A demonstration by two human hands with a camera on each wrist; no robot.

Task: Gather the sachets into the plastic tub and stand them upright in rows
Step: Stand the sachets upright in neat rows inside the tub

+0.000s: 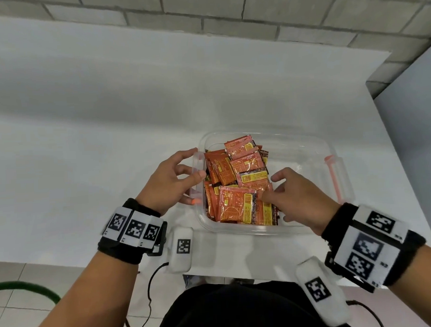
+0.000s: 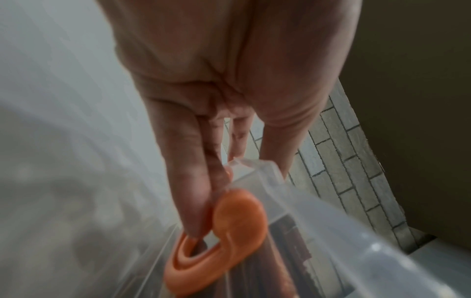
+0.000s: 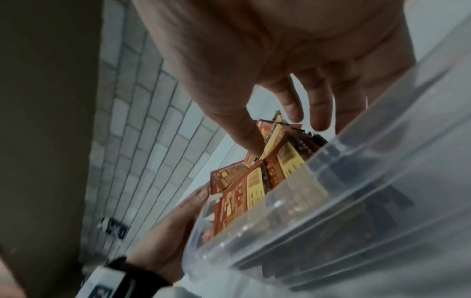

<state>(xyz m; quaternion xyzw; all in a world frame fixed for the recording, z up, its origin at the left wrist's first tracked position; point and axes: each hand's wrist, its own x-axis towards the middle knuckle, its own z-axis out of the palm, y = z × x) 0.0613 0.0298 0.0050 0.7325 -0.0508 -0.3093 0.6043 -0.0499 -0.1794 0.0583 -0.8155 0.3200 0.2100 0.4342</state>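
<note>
Over the tub (image 1: 306,145), the right hand (image 1: 301,197) spreads loose fingers onto the sachets (image 1: 237,182) heaped in its left half, while the left hand (image 1: 168,182) grips the wall; light, slick, floppy packets, probably best pinched by their top edges.

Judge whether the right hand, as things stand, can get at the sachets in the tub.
Probably yes. The tub has no lid on, and the right hand is already inside it, fingers spread by the sachets. The left hand holds the tub's left rim, clear of the way.
</note>
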